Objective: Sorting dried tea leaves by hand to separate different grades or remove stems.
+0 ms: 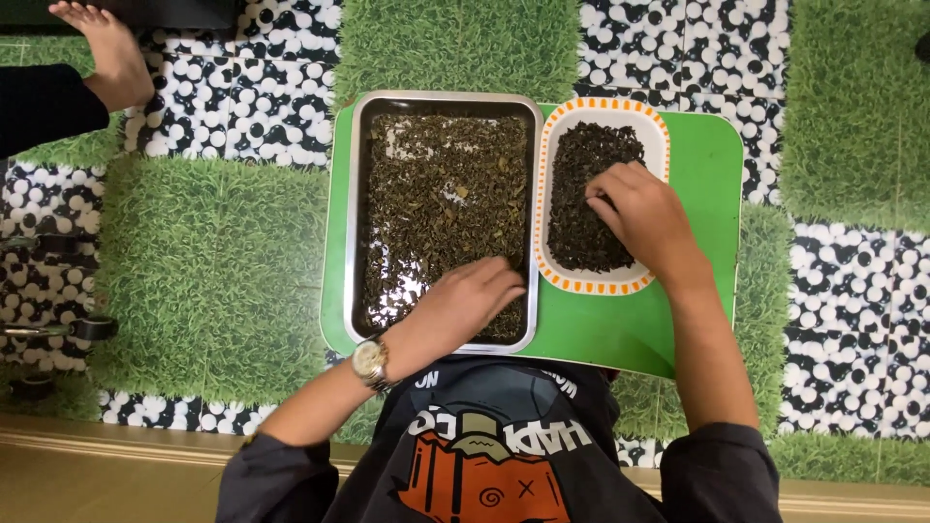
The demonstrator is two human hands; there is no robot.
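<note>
- The step in hand looks like sorting dried leaves: the left hand (472, 295) rests fingers-down in the loose leaves (441, 194) at the near end of the metal tray (351, 213), fingers close together.
- The right hand (639, 215) dips into the darker leaves (581, 194) in the white dish (657, 131), just right of the tray; fingers curled, perhaps pinching leaves, but I cannot tell.
- Both stand on a small green table (702, 174).
- A next move would call for fine fingertip picking.
- Fingertips are buried in leaves; someone's bare foot (107, 53) shows far left of the tray, cut off.
</note>
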